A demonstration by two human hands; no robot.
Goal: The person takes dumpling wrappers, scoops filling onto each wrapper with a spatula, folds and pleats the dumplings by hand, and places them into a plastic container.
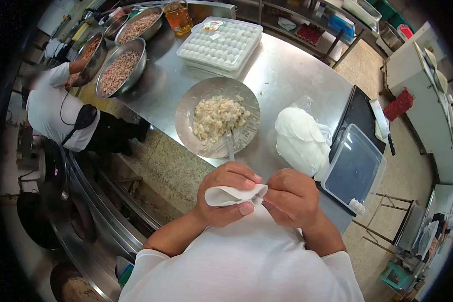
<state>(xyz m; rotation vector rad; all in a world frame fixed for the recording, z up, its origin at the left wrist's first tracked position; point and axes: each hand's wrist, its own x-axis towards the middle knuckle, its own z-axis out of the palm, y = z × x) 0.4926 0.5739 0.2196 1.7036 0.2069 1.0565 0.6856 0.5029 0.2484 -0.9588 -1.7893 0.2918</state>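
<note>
My left hand [224, 194] is wrapped round a thin white wrapper [224, 196], folded over so that it forms an open pocket. At the wrapper's right end, the fingers of my right hand [291, 198] pinch its edge. Beyond my hands, a metal bowl [187, 113] holds a pale, chunky filling [219, 117], with a metal utensil [230, 146] leaning in it. To the right of the bowl lies a stack of round white wrappers [302, 141] in clear plastic.
Stacked egg trays [219, 45] stand behind the bowl. A clear plastic tray [354, 168], a black board [360, 108] and a cleaver [379, 117] are at the right. On the left, a person [60, 110] reaches into large bowls of meat [120, 71].
</note>
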